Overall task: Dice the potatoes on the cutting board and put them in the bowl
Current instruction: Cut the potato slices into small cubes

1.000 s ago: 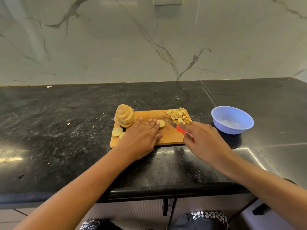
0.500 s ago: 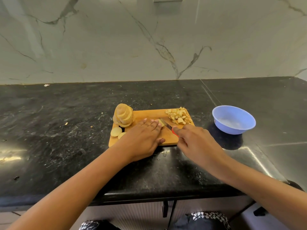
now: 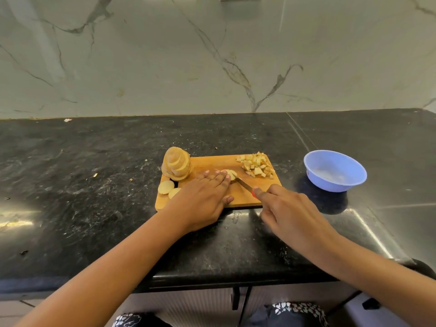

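Observation:
A wooden cutting board (image 3: 214,161) lies on the black counter. A pile of potato slices (image 3: 177,164) stands at its far left corner, and two loose slices (image 3: 166,187) lie at its left edge. Diced potato (image 3: 256,165) is heaped at the far right corner. My left hand (image 3: 203,199) lies flat, fingertips pressing a potato slice (image 3: 230,173) mid-board. My right hand (image 3: 285,208) grips a red-handled knife (image 3: 245,185), its blade against that slice. The blue bowl (image 3: 335,169) sits right of the board and looks empty.
The black stone counter (image 3: 94,197) runs wide to the left and behind the board, with small potato scraps (image 3: 94,175) scattered on it. A marble wall (image 3: 212,55) rises at the back. The counter's front edge is close below my forearms.
My right hand has moved left and nearer with the knife, bringing the blade from the diced heap to the slice under my left fingertips. My left hand has stayed put on the board.

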The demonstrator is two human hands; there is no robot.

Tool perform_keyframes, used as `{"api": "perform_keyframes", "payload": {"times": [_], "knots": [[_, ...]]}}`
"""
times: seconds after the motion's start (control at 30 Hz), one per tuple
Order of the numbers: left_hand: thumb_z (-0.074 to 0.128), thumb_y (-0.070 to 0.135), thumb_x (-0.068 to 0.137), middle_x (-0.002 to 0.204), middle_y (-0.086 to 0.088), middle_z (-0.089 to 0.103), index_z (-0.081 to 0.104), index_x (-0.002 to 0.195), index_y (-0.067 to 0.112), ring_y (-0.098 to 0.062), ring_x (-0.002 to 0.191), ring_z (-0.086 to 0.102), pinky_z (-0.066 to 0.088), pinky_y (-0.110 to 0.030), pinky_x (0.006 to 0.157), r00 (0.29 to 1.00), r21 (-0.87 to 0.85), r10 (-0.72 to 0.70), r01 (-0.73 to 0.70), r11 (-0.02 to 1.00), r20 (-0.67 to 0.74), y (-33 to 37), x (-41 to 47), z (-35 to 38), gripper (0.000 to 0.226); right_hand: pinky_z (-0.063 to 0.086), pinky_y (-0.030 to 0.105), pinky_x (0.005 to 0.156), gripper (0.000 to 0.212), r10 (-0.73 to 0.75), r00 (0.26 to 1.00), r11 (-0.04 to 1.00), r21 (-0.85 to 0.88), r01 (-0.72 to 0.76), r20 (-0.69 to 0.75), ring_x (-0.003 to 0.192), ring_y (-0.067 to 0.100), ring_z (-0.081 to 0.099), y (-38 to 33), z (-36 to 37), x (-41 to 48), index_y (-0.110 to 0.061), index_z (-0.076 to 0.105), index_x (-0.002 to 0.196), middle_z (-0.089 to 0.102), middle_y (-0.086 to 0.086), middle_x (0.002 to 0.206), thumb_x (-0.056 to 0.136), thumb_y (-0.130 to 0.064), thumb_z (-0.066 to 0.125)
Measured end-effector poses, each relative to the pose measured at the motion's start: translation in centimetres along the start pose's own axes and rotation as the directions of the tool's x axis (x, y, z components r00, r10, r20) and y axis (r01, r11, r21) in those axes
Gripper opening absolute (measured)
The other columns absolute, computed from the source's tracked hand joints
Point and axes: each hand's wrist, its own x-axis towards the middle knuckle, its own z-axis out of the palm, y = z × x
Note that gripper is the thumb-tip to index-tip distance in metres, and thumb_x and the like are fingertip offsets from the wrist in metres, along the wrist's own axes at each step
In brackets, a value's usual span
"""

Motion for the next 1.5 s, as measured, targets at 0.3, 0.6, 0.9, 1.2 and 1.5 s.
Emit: {"api": "perform_keyframes", "payload": {"times": [0.3,0.6,0.9,1.2,1.5], "knots": [[-0.009,0.055,0.084,0.159,-0.002,0.013,0.015,0.152,0.016,-0.012,0.146,0.010,-0.011,-0.023,0.111,0.997,-0.022,0.004,-0.006,1.000,-0.073,-0.9,-0.1,0.1,0.082,0.038,0.025,0.065,0.046,0.053,0.993,0.997,0.067,-0.046,-0.109,0.075,0.012,0.049,1.0,-0.1,2.1,-0.022,0.044,0.141,0.048,-0.006,0.088,0.096,-0.017,0.044],[0.016,0.040,0.103,0.159,-0.004,0.010,0.011,0.152,0.014,-0.013,0.147,0.006,-0.007,-0.025,0.114,1.000,-0.020,0.001,-0.002,1.000,-0.019,-0.5,-0.1,-0.2,0.056,0.033,0.025,0.066,0.045,0.018,0.994,0.994,0.111,-0.006,-0.103,0.080,0.012,0.048,-0.3,0.1,1.9,-0.024,0.044,0.141,0.049,-0.006,0.089,0.096,-0.019,0.042],[0.021,0.039,0.103,0.159,-0.005,0.012,0.012,0.152,0.012,-0.015,0.147,0.008,-0.008,-0.026,0.114,1.000,-0.027,0.007,-0.008,1.000,-0.028,-0.5,0.0,-0.1,0.057,0.038,0.026,0.069,0.045,0.018,0.999,0.999,0.051,-0.015,-0.050,0.090,0.017,0.051,-1.2,0.6,3.1,-0.020,0.042,0.142,0.051,0.000,0.098,0.097,-0.021,0.040],[0.018,0.039,0.103,0.159,-0.006,0.009,0.010,0.152,0.011,-0.015,0.147,0.006,-0.009,-0.025,0.114,1.000,0.003,-0.005,0.005,1.000,-0.017,-0.3,0.0,-0.2,0.057,0.047,0.029,0.073,0.052,-0.004,0.999,0.999,-0.038,0.005,0.033,0.090,0.016,0.054,-1.6,0.5,0.2,-0.020,0.020,0.150,0.047,0.000,0.117,0.101,-0.029,0.034],[0.020,0.036,0.104,0.159,-0.002,0.014,0.015,0.152,0.015,-0.012,0.146,0.009,-0.008,-0.023,0.113,0.996,-0.052,-0.006,0.002,0.999,-0.084,-0.7,-0.2,0.2,0.053,0.034,0.024,0.064,0.051,0.044,0.999,0.995,-0.090,-0.046,-0.030,0.082,0.014,0.047,-0.6,0.9,2.1,-0.021,0.023,0.150,0.047,-0.001,0.119,0.100,-0.026,0.035]]}}
